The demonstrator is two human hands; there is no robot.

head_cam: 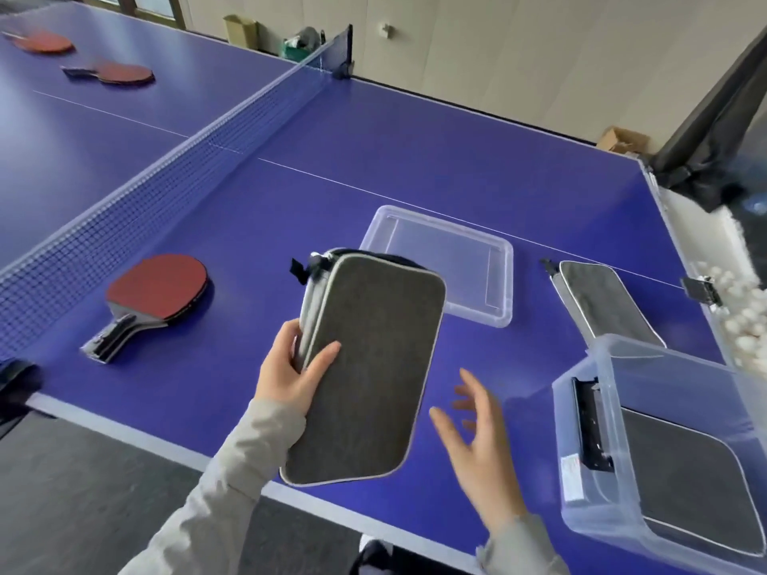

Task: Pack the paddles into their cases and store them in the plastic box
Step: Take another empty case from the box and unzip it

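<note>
The grey rectangular fabric case (365,367) is hiding most of the left hand's fingers (321,359) and whatever it is holding inside. The open right hand (477,441) is blurring. The clear plastic box (581,462) is running off the right edge, its frosted wall veiling what is probably another grey case (680,471). The farthest red paddle (41,43) is getting clipped at the left edge.

Three paddles (157,290), three cases (365,367), one box (581,450), one lid (504,284).

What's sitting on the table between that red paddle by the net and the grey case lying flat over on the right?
In the head view, the clear lid lies there, with the grey case held in the left hand in front of it.
</note>
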